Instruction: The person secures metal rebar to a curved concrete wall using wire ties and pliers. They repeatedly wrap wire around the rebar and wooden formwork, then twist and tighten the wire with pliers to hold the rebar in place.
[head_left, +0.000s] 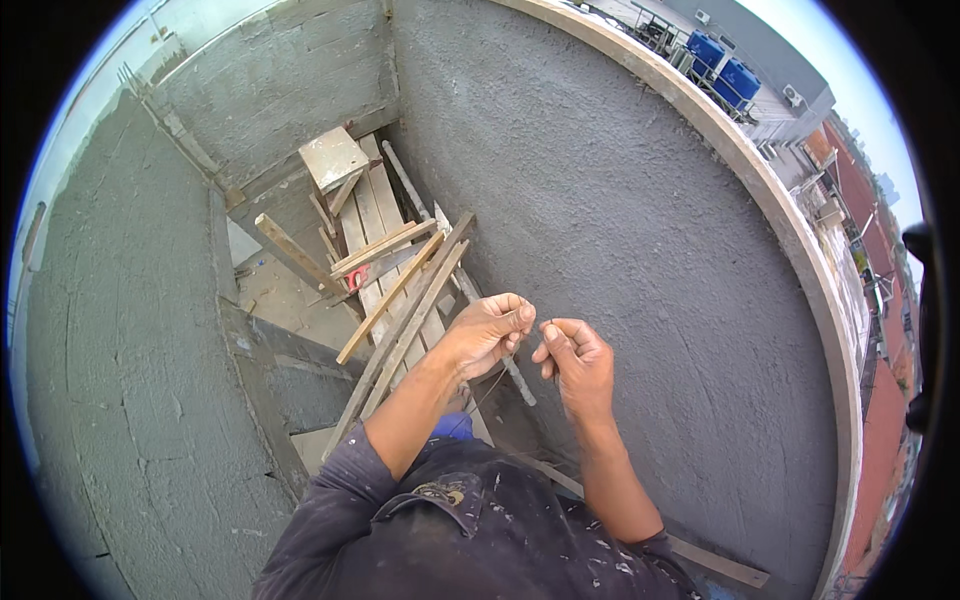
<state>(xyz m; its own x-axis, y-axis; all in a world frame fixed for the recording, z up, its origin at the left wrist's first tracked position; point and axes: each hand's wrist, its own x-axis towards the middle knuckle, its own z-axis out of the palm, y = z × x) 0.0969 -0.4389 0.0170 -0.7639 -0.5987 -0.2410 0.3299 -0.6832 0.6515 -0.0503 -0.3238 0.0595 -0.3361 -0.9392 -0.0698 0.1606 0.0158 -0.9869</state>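
Note:
My left hand [490,330] is closed in a pinch in front of my chest. A thin dark strand [488,390], wire or string, hangs below it. Close beside it on the right, my right hand [577,362] pinches thumb against forefinger. A tiny bit of something thin shows at its fingertips, too small to name. The two hands are a little apart, with the grey wall behind them. Beneath and beyond the left hand, long wooden strips [400,325] lie across the planks.
Rough grey plastered walls [620,190] rise around me. Wooden planks [372,205] run away from me, bearing a pale square box [333,158], a red-handled saw [358,278] and a pipe [405,178]. Over the right wall's rim [745,150] stand blue tanks [738,82] and roofs.

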